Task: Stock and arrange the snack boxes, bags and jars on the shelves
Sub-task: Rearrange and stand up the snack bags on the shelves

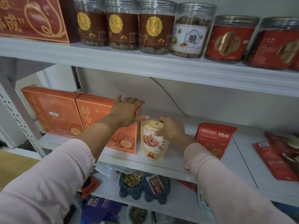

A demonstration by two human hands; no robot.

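Spanning the whole view, the white shelving [145, 65] carries stock on several levels. Biggest on it is one dark red gift box [32, 18] with gold lettering, at the left end of the top shelf. Next come two boxes on the middle shelf, upright and touching side by side: the left orange box [53, 110] and the right orange box [97, 113], each with large pale characters and a line drawing low on its front. Six clear round jars line the top shelf to the right of the gift box: three brown-labelled jars [123, 25], one white-labelled jar [191, 33] and two red-labelled jars [229, 41]. One red bag [213, 139] stands on the middle shelf, with flat red packets [275, 156] lying further right, their number unclear. One blue double bowl [142, 189] sits on the shelf below, nuts in its left cup. One cream pouch [152, 143] stands upright near the front of the middle shelf, just beside the right orange box. It has a hang hole at the top, a picture of orange-brown sticks and a red mark at the bottom. The right hand [171, 128] pinches its upper right edge. The left hand [126, 112] lies over the right orange box's top corner, fingers straight and thumb stretched toward the pouch.
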